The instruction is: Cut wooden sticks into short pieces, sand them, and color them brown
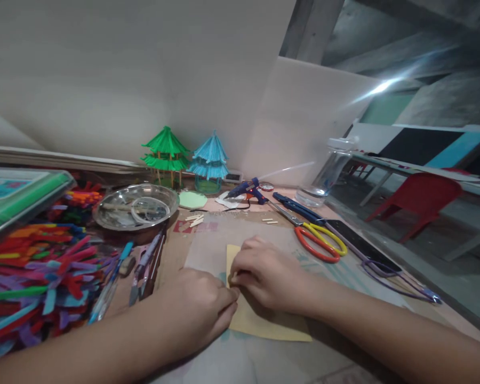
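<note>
Forearms in from eight and four o'clock, left hand and right hand curled nearly closed at the left edge of a yellow sheet at six — firm grip impossible to tell. Could wrinkle under uneven pressure, or get wet from a knocked bottle. In the way beyond the sheet — scissors toward one, glue gun toward twelve, fuzzy strips toward nine.

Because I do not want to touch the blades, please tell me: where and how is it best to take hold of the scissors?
Best, I think, by the red and yellow handle loops, coming from the near right with the right hand. The scissors lie with the loops toward that side, and the metal blades point away, toward the glue gun.
</note>
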A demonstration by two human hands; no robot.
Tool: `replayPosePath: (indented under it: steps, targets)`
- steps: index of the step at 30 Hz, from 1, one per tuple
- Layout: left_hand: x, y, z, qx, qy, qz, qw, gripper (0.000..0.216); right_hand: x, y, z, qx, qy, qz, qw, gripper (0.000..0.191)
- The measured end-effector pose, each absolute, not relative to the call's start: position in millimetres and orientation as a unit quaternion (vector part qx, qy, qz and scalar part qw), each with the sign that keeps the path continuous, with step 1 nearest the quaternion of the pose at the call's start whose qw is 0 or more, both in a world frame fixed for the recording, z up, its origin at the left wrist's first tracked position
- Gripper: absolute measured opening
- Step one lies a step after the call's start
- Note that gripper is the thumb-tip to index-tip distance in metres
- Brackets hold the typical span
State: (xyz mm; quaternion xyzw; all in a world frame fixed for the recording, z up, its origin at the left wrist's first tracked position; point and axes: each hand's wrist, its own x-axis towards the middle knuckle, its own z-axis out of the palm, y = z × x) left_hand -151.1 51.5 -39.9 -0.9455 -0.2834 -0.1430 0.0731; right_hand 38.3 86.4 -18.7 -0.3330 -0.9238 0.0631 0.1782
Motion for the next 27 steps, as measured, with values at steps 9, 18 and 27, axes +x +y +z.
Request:
replayPosePath:
  steps: [9, 18, 27]
  targets:
    - [-152, 51, -36, -0.946, -0.288, -0.138, 0.059, 0.02, 40, 90, -21, -0.343, -0.916, 0.065, 0.199, 0.009]
    - [-151, 52, -35, -0.94, -0.308, -0.147, 0.016, 0.02, 39, 107, -27, -0.37, -0.904, 0.006, 0.214, 0.011]
    - [-150, 56, -26, -0.869, -0.39, -0.271, -0.142, 0.018, 45, 92, -22, -0.345, -0.687, 0.501, 0.398, 0.033]
